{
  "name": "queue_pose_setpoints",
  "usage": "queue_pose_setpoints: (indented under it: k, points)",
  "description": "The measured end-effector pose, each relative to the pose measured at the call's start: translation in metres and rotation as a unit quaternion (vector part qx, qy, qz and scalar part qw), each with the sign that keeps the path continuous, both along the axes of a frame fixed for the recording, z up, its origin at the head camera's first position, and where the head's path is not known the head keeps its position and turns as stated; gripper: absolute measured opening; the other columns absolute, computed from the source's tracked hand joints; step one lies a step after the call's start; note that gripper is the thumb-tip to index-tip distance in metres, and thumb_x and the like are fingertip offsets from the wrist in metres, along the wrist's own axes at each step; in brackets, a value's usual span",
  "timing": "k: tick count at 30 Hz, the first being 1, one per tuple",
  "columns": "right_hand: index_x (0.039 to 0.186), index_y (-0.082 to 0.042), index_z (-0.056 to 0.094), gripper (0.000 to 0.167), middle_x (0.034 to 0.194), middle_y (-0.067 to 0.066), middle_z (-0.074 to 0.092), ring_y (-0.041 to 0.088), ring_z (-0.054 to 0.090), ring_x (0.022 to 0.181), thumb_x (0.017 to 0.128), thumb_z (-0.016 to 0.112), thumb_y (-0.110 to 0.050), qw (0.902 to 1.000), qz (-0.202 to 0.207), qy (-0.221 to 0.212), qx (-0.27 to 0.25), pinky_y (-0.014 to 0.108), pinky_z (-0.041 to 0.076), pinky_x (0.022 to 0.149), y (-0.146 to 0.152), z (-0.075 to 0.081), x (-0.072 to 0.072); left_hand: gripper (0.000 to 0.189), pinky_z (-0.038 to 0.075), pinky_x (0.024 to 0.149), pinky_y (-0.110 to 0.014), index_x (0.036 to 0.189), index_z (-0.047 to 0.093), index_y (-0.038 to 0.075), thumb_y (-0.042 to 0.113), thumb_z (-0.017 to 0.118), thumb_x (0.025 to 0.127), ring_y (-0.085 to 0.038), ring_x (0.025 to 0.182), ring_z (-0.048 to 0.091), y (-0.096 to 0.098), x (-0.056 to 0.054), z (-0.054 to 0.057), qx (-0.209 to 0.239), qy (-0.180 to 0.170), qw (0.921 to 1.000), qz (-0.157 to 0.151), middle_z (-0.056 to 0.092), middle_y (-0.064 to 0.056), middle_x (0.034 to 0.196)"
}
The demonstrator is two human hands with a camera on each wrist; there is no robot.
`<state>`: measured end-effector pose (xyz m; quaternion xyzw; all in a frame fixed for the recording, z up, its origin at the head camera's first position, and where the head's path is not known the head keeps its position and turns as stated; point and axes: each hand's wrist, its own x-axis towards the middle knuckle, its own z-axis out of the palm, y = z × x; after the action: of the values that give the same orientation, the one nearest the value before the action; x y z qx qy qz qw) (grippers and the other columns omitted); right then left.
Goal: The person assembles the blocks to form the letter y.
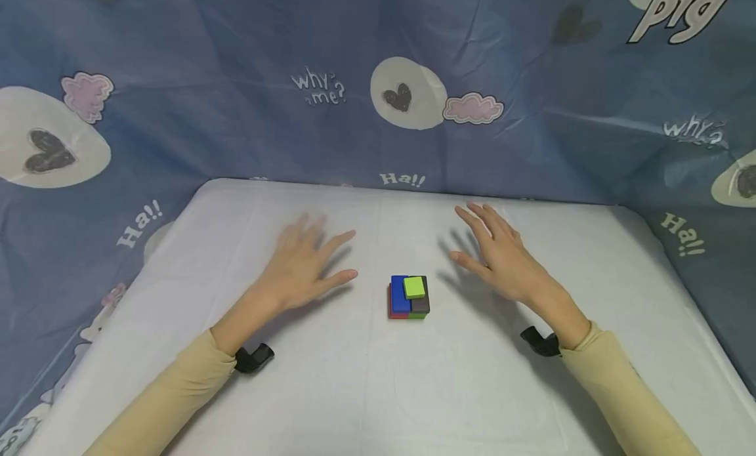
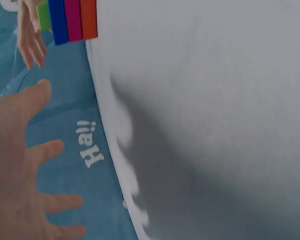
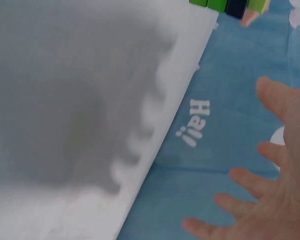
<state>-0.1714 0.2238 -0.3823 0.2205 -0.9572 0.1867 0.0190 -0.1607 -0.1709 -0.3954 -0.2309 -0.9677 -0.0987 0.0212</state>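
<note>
A small stack of coloured blocks stands on the white table between my two hands. On top sits a lime green block [image 1: 414, 287], over a blue block [image 1: 399, 294] and a dark block [image 1: 420, 305]. Magenta [image 2: 74, 20] and orange blocks [image 2: 89, 19] show below the blue one in the left wrist view; green blocks [image 3: 217, 5] show under the dark one in the right wrist view. My left hand [image 1: 300, 262] hovers left of the stack, fingers spread and blurred. To the right, my right hand [image 1: 502, 259] also hovers with spread fingers. Neither touches the blocks.
The white-covered table [image 1: 378, 390] has a blue printed curtain [image 1: 266, 128] behind it and along both sides. A black strap piece [image 1: 254, 359] is on my left wrist and another black piece [image 1: 540, 342] on my right. Both hands cast shadows on the cloth.
</note>
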Motion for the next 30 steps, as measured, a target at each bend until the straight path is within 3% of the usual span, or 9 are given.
queue_pose_setpoints:
  k: [6,12,16,21,30]
  points:
    - [0.172,-0.023,0.022,0.079,0.171,0.019,0.038,0.044,0.040,0.157,0.108,0.064,-0.041,0.9981,0.055,0.002,-0.028,0.070,0.038,0.121,-0.013,-0.003,0.006,0.071,0.031,0.124,-0.073,0.163,0.046,0.032,0.069,0.056,0.103,-0.051,0.158,0.037,0.013,0.005,-0.002,0.027,0.016,0.9990,-0.032,0.045,-0.018,0.169]
    - [0.171,-0.028,0.023,0.079,0.169,0.015,0.042,0.039,0.043,0.157,0.107,0.065,-0.046,0.9958,0.080,-0.020,-0.039,0.068,0.038,0.122,-0.021,-0.008,0.012,0.060,0.048,0.115,-0.062,0.154,0.057,0.027,0.060,0.062,0.104,-0.037,0.144,0.058,0.026,0.018,-0.002,0.051,0.042,0.9952,-0.072,0.062,-0.010,0.155]
    - [0.168,-0.027,0.032,0.081,0.168,0.007,0.047,0.034,0.047,0.155,0.101,0.076,-0.040,0.9907,0.099,-0.067,-0.065,0.063,0.042,0.122,-0.018,-0.003,0.017,0.054,0.050,0.112,-0.057,0.151,0.059,0.028,0.055,0.064,0.104,-0.030,0.143,0.060,0.044,0.026,-0.002,0.074,0.037,0.9917,-0.099,0.064,-0.004,0.152]
    - [0.165,-0.020,0.039,0.093,0.161,0.007,0.057,0.029,0.052,0.152,0.089,0.090,-0.035,0.9747,0.150,-0.129,-0.104,0.059,0.043,0.123,-0.019,-0.003,0.021,0.056,0.050,0.112,-0.053,0.152,0.058,0.031,0.053,0.069,0.102,-0.027,0.142,0.059,0.059,0.035,-0.001,0.078,0.015,0.9899,-0.118,0.063,-0.001,0.152]
    - [0.165,-0.019,0.037,0.098,0.143,-0.003,0.065,0.020,0.062,0.139,0.086,0.093,-0.037,0.9691,0.175,-0.128,-0.118,0.053,0.048,0.119,-0.035,-0.016,0.025,0.058,0.051,0.111,-0.053,0.152,0.056,0.030,0.056,0.068,0.102,-0.028,0.140,0.060,0.073,0.040,-0.005,0.077,0.017,0.9879,-0.133,0.064,-0.003,0.151]
